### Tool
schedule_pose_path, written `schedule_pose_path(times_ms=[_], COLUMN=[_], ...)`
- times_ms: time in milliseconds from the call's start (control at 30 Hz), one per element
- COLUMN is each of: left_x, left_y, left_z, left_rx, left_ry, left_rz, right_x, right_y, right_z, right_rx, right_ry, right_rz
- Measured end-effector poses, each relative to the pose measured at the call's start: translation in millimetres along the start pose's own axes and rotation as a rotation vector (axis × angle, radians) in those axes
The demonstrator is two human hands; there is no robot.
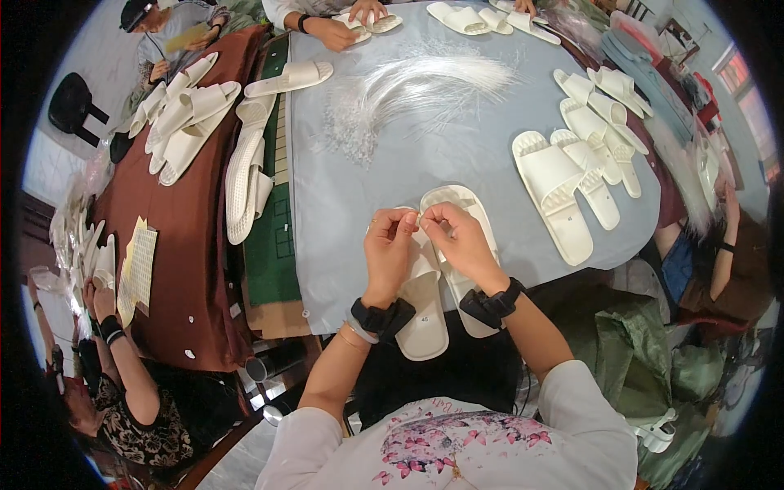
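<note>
A pair of cream slippers lies side by side at the table's near edge, beneath my hands. My left hand [388, 251] is over the left slipper [422, 322], thumb and fingers pinched together. Close against it, my right hand [464, 245] is pinched too, above the right slipper [457, 194]. The fingertips of both hands nearly meet. Whatever they hold is too small to make out. Farther back on the table a loose bundle of thin clear plastic strands [441, 77] spreads out in a curve.
More cream slippers [555, 200] lie on the grey-covered table [343, 212] at right. Others [245, 184] stand along its left side and on a brown-covered table [184, 261]. Other people work at the far side, left and right. A yellow patterned sheet [137, 265] lies at left.
</note>
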State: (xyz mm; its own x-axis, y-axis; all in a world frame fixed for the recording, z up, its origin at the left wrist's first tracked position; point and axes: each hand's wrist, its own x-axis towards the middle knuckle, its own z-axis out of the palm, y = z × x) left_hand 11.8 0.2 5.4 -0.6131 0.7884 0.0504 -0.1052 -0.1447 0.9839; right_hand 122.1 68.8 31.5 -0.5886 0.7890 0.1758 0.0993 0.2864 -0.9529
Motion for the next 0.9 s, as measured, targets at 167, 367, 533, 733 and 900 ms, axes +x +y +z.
schedule_pose_path(times_ms=[167, 367, 533, 733, 900], left_x=[0.5, 0.5, 0.7, 0.0, 2.4], left_y=[-0.8, -1.8, 2.7, -1.3, 3.4], left_z=[-4.3, 1.3, -0.2, -1.0, -1.2], left_rx=[0.035, 0.012, 0.056, -0.027, 0.127], left_ry=[-0.048, 0.011, -0.057, 0.041, -0.046], left_rz=[0.024, 0.015, -0.035, -0.017, -0.024], right_x=[-0.3, -0.5, -0.8, 0.0, -0.3], right_y=[7.9, 11.6, 10.1, 4.6, 7.0], right_z=[2.8, 1.7, 0.6, 2.4, -0.2], right_rx=[0.002, -0.007, -0.006, 0.005, -0.027], right_ry=[-0.007, -0.031, -0.049, -0.043, -0.041], right_rz=[-0.014, -0.019, 0.018, 0.028, 0.027])
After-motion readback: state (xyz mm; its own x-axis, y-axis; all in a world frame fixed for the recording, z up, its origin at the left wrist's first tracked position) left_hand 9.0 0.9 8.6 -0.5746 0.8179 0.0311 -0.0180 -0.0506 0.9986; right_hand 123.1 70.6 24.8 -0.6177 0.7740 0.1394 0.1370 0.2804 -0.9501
